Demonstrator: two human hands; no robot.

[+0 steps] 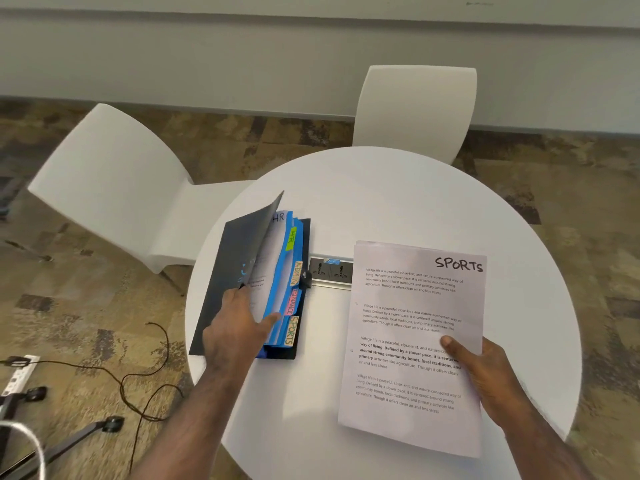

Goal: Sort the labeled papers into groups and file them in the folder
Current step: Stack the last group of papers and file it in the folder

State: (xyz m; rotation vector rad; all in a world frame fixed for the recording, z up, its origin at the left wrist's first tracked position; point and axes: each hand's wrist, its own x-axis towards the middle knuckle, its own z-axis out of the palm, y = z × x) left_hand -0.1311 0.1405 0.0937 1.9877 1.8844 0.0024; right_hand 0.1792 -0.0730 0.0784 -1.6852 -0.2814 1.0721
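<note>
A dark folder (221, 271) lies on the left part of the round white table (381, 188), its cover lifted. Inside are blue dividers (277, 299) with coloured tabs reading HR, ADMIN, FINANCE and SPORTS, and a sheet marked HR shows on top. My left hand (235, 327) holds the cover and front pages up, the thumb hooked under a blue divider's edge. My right hand (481, 372) pinches a stack of printed papers (412, 327) headed SPORTS, thumb on top, above the table's right half.
A power socket strip (330, 270) is set in the table's middle, just right of the folder. Two white chairs (114, 188) (415, 105) stand beyond the table. A cable and extension block (20, 368) lie on the carpet at left, near a chair base.
</note>
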